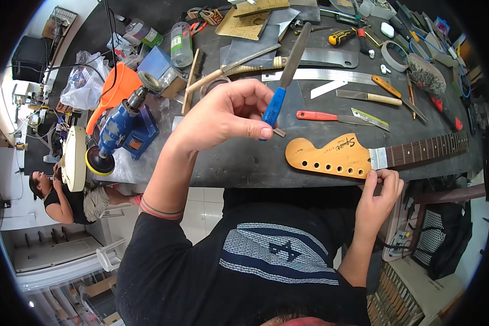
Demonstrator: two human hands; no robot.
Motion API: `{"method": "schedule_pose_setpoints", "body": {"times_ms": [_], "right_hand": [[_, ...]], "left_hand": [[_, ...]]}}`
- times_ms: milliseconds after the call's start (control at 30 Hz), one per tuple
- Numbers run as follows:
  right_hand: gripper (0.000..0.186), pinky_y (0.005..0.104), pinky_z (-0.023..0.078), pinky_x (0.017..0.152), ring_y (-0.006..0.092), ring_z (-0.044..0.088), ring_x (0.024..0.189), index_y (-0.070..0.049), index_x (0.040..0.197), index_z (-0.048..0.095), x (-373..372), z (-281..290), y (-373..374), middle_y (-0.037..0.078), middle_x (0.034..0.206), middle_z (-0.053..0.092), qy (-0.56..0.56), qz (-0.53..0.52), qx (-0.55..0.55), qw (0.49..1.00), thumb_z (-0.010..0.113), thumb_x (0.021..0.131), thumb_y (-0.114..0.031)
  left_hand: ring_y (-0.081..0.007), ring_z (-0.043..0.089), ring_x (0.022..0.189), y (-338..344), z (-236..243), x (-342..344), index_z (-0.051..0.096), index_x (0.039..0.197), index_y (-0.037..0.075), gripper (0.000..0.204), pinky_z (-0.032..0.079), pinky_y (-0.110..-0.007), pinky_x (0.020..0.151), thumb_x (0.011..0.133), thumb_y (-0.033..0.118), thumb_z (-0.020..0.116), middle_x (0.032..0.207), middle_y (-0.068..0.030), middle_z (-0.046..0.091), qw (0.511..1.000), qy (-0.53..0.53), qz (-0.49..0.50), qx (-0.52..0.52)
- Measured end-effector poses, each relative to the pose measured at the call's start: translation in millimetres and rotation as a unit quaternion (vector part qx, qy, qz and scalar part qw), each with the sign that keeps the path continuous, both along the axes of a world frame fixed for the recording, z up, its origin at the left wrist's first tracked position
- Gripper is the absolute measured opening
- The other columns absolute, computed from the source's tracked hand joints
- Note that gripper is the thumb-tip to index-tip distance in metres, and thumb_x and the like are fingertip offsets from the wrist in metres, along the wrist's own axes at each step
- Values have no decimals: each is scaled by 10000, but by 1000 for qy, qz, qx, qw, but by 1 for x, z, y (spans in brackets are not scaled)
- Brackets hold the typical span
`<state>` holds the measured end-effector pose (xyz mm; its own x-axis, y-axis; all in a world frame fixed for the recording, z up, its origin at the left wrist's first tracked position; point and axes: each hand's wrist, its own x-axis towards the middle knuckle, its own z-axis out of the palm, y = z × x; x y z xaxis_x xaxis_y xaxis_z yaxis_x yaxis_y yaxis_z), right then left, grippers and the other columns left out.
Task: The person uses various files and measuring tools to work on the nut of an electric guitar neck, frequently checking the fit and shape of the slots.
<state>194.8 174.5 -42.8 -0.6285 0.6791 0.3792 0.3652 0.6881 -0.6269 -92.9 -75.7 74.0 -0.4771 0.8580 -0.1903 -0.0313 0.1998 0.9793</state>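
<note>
Raised over the bench, my left hand [217, 120] is closed round the blue handle of a flat metal file [295, 58], whose blade points up and away. Just beyond that thumb shows a small brownish sliver [279, 132]; whether it is held or lies on the bench I cannot tell. A guitar neck [415, 154] lies along the near edge, its light wooden headstock [331, 156] to the left with a row of several tuner holes. Silver tape [378, 158] wraps it at the nut. There my right hand [379, 196] pinches the neck's near edge between thumb and fingers.
Beyond the neck lie a red-handled knife [316, 116], a wooden-handled blade [367, 97], a steel ruler [323, 75] and a tape roll [394, 56]. A blue drill [116, 126] with a yellow-edged pad stands left, by an orange container [119, 87]. Another person [65, 198] sits farther left.
</note>
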Motion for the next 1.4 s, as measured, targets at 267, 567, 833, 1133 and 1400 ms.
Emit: {"method": "schedule_pose_setpoints", "body": {"times_ms": [267,567,833,1133,1400], "right_hand": [[287,500,418,961,339,576,1065,-84,1068,632,-7,10,-12,78,1065,633,-33,-30,26,999,861,942,-200],[301,476,399,973,308,556,1064,-108,1018,642,-5,6,-8,41,1041,614,-14,-33,-21,999,891,861,-168],[341,500,397,965,322,554,1096,-123,1010,623,-4,14,-7,40,1032,603,-35,-34,-51,998,905,821,-165],[373,498,414,937,338,547,1018,-117,1017,616,0,5,4,55,1024,600,-2,9,-36,999,907,791,-180],[369,491,411,926,335,535,1003,-122,1022,614,2,3,7,54,1018,597,-8,16,-40,999,899,812,-226]], "left_hand": [[-140,704,974,29,-13,21,604,1383,41,497,543,-270,789,968,48,879,1076,-76,752,996,-53,1,73],[-107,478,650,103,-29,48,554,1281,86,364,371,-273,568,1005,180,771,829,-50,555,954,-249,-116,119],[-92,610,690,120,-26,65,591,1146,36,213,465,-256,622,1121,169,756,851,-18,650,988,-84,-122,39],[-260,723,612,117,-56,70,710,1133,40,324,548,-383,557,861,-41,865,825,-68,763,860,461,-187,109],[-244,648,539,102,-64,73,713,1122,28,376,484,-372,485,808,-112,865,745,-58,680,844,496,-157,129]]}}
